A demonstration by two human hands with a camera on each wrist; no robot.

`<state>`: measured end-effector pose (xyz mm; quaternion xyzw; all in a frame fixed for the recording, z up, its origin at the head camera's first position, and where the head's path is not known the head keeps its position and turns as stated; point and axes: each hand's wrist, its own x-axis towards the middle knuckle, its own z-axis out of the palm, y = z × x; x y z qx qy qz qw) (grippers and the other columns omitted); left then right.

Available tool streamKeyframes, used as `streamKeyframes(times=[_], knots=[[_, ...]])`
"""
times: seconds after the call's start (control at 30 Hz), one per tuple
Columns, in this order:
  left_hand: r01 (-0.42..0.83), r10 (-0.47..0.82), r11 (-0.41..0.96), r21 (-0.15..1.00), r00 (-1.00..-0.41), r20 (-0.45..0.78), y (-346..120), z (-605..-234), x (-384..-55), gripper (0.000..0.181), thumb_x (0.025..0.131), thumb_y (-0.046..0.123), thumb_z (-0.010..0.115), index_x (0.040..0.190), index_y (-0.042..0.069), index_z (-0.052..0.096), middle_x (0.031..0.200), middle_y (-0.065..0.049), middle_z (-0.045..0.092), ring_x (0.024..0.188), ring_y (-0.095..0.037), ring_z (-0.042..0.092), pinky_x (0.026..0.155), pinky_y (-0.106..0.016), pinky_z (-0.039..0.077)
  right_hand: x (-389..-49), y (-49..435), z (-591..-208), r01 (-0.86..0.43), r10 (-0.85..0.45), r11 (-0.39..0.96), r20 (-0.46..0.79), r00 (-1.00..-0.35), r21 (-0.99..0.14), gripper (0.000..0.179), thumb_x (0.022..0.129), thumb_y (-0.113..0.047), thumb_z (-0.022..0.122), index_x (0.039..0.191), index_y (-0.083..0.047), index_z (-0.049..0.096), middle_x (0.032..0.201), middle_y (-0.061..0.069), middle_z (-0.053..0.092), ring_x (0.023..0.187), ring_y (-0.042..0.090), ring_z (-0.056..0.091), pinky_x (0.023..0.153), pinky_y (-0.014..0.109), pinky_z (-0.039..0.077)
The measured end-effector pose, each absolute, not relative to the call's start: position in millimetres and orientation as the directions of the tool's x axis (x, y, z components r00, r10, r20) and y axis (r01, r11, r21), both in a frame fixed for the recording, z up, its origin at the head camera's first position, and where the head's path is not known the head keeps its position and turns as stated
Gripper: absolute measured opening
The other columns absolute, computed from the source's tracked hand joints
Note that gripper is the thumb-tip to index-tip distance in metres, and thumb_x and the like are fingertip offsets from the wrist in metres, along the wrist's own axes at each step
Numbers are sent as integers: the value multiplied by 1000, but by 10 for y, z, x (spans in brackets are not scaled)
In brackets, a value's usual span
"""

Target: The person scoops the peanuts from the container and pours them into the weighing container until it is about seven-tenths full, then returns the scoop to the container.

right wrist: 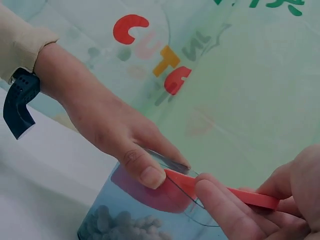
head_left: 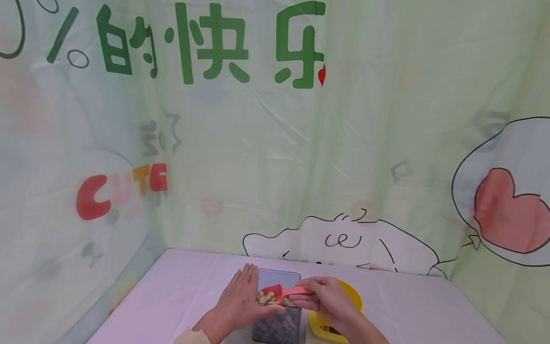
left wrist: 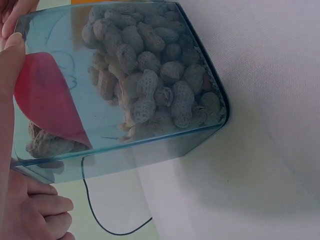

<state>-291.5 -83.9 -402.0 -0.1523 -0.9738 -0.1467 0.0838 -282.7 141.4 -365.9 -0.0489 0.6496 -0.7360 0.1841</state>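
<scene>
A clear, square-sided plastic container holds unshelled peanuts heaped at its bottom. My left hand holds it at the left side, thumb over the near rim and fingers along the wall. With my right hand I pinch the handle of a red scoop. The scoop's bowl sits inside the container near its mouth, with several peanuts in it. In the right wrist view, the red handle crosses the rim beside my left thumb.
Just right of the container stands a yellow kitchen scale with a yellow bowl on it, partly hidden by my right hand. A pale cloth covers the table. Printed curtains hang behind and at the sides.
</scene>
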Motion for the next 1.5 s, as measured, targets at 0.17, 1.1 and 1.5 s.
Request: streamKeyframes(times=[0.17, 1.1, 1.5], knots=[[327, 275, 907, 266, -937, 213, -825, -4028, -2913, 122, 55, 90, 34, 139, 2, 26, 145, -14, 30, 136, -29, 22, 109, -47, 22, -2842, 1428, -3705, 223, -286, -83, -191, -939, -971, 42, 94, -18, 44, 123, 12, 42, 101, 19, 66, 92, 26, 65, 80, 32, 52], [283, 232, 915, 289, -952, 198, -815, -4033, -2930, 120, 54, 88, 41, 139, 4, 28, 144, -13, 31, 135, -30, 25, 108, -49, 24, -2836, 1675, -3812, 214, -195, -198, -176, -965, -957, 41, 94, -20, 46, 122, 9, 43, 100, 15, 67, 93, 26, 65, 83, 34, 51], [277, 228, 912, 302, -956, 187, -812, -4041, -2938, 123, 53, 90, 40, 139, 4, 27, 144, -14, 31, 135, -30, 23, 108, -49, 23, -2810, 1787, -3739, 193, -161, -228, -158, -974, -954, 44, 94, -23, 46, 125, 7, 43, 100, 13, 67, 93, 25, 65, 84, 34, 51]])
